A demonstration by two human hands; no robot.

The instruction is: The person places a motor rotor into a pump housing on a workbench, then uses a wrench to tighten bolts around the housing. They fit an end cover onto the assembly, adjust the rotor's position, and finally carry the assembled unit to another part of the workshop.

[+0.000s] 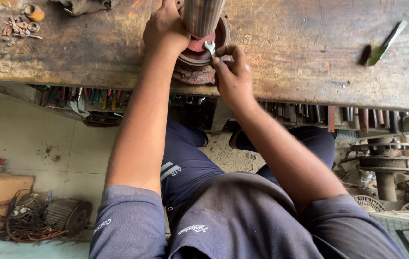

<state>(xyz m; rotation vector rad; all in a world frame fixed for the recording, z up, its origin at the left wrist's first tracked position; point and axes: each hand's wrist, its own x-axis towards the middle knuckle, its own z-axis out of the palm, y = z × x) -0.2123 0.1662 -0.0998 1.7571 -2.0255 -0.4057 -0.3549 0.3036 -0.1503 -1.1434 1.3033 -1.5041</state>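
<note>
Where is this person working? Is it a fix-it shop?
Most likely a repair workshop. A worn wooden workbench has tools racked under its edge, loose washers lie in one corner, and the right hand holds a small spanner against a rusty round machine part that the left hand steadies.

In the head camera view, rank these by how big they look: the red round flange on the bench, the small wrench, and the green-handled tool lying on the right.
1. Red round flange, clearly largest.
2. Green-handled tool.
3. Small wrench, though the right hand hides part of it, so second and third are unsure.
</note>
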